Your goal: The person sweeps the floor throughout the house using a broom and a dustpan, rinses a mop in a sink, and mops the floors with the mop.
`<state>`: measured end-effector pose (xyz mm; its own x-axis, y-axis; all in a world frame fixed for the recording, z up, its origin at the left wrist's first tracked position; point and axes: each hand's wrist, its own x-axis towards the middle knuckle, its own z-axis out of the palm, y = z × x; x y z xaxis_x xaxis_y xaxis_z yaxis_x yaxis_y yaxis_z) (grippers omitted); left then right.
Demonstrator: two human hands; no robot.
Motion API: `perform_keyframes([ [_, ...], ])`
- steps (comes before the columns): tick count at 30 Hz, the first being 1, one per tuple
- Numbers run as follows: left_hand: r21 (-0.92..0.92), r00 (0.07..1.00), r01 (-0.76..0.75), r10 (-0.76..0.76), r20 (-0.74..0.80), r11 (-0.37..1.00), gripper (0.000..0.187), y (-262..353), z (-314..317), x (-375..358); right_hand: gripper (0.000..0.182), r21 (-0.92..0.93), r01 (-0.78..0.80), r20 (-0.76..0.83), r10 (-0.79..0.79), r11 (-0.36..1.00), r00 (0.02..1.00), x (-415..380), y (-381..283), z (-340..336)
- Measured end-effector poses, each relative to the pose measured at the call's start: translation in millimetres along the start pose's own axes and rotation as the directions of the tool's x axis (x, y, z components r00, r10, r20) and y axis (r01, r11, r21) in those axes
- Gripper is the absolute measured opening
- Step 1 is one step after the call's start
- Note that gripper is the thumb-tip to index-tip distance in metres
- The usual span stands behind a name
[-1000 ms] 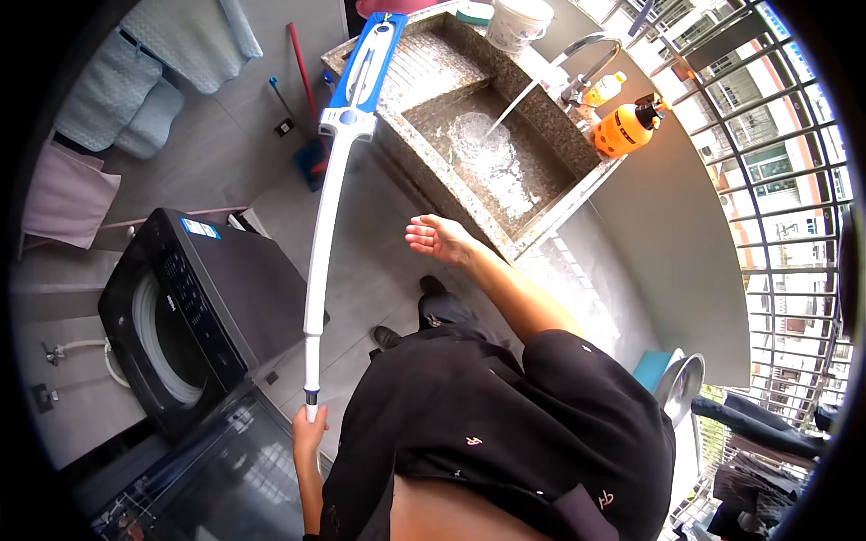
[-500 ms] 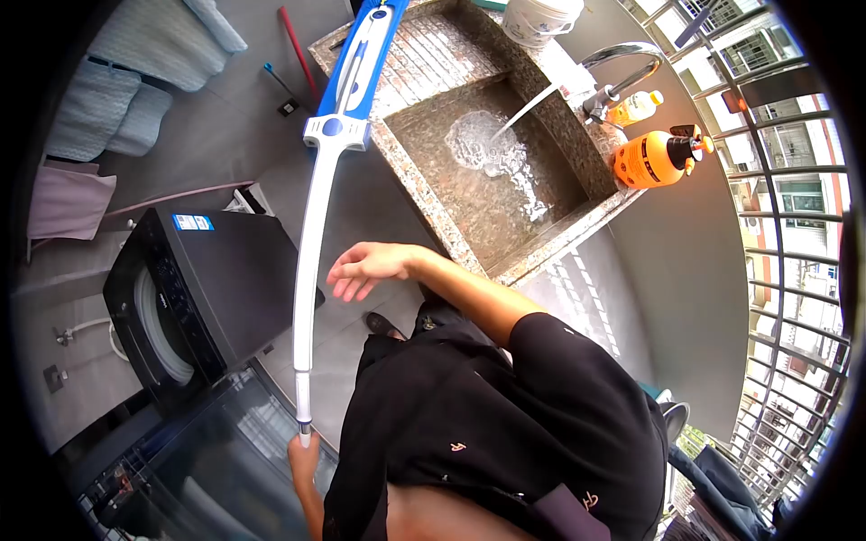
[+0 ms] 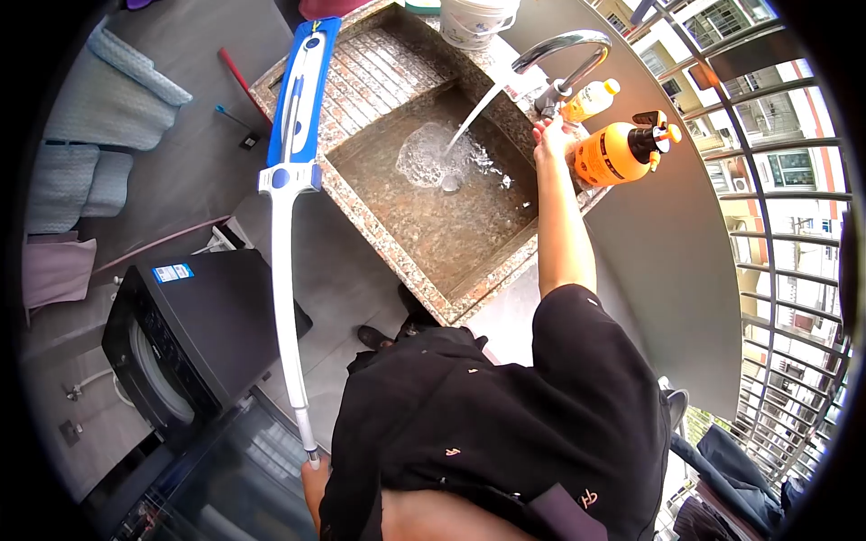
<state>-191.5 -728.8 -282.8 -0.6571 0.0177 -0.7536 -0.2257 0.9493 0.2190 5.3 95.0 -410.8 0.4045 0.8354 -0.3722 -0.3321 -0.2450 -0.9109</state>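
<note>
My left hand [image 3: 315, 480] is closed around the lower end of a long white mop handle [image 3: 285, 307]. At its far end, the blue-and-white flat mop head [image 3: 311, 90] lies against the sink's left edge. My right arm stretches over the sink's right side. My right hand [image 3: 553, 140] is at the base of the chrome faucet [image 3: 591, 56], fingers curled against it; the grip is partly hidden. Water pours from the spout into the stone sink [image 3: 388, 230], foaming where it lands. An orange spray bottle [image 3: 609, 155] and a yellow-labelled bottle [image 3: 591, 101] stand beside my right hand.
A white bucket [image 3: 471, 22] stands on the sink's back corner. A black washing machine [image 3: 212, 311] is at left, near hanging light-blue cloths [image 3: 122, 99]. A red pole [image 3: 236, 72] leans left of the sink. Barred windows [image 3: 785, 234] line the right.
My right hand has moved from beside the mop handle up and right to the faucet. My left hand still holds the mop. The view has shifted, and the water keeps running.
</note>
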Motion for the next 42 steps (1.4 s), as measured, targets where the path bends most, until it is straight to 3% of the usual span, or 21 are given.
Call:
perform_keyframes([
  [3, 0.010, 0.997, 0.069, -0.070, 0.043, 0.998, 0.026, -13.7, 2.1, 9.5, 0.022, -0.037, 0.064, -0.072, -0.067, 0.997, 0.995, 19.7, 4.1, 8.1],
  [6, 0.273, 0.997, -0.053, 0.037, 0.064, 0.961, 0.027, -89.0, 4.9, 54.9, 0.017, -0.011, 0.158, -0.126, -0.158, 0.987, 0.979, 42.8, 19.4, 6.3],
  [16, 0.203, 0.994, -0.062, 0.043, 0.098, 0.977, 0.028, -102.1, 12.6, 59.5, 0.016, -0.343, 0.276, -0.065, -0.316, 0.898, 0.946, 32.0, 0.2, -0.5],
  [22, 0.194, 0.993, -0.074, 0.054, 0.104, 0.978, 0.029, -105.8, 16.0, 64.4, 0.018, -0.365, 0.218, -0.050, -0.252, 0.905, 0.966, 37.5, -7.7, -3.9],
  [27, 0.075, 0.993, -0.070, 0.062, 0.097, 0.995, 0.031, -122.1, 25.2, 70.6, 0.018, -0.293, 0.208, -0.067, -0.237, 0.933, 0.969, 25.2, -13.4, -1.7],
  [34, 0.133, 0.992, -0.100, 0.089, 0.085, 0.986, 0.032, -131.5, 30.7, 74.1, 0.017, -0.257, 0.197, -0.072, -0.222, 0.946, 0.972, 20.5, -15.4, 0.1],
  [40, 0.136, 0.994, -0.089, 0.078, 0.081, 0.987, 0.032, -107.7, 29.8, 61.0, 0.015, -0.030, 0.172, -0.146, -0.174, 0.985, 0.974, 20.7, -7.4, 7.1],
  [42, 0.136, 0.994, -0.086, 0.076, 0.077, 0.987, 0.032, -102.9, 30.2, 57.5, 0.015, -0.022, 0.145, -0.104, -0.146, 0.989, 0.984, 27.5, -4.0, 4.4],
])
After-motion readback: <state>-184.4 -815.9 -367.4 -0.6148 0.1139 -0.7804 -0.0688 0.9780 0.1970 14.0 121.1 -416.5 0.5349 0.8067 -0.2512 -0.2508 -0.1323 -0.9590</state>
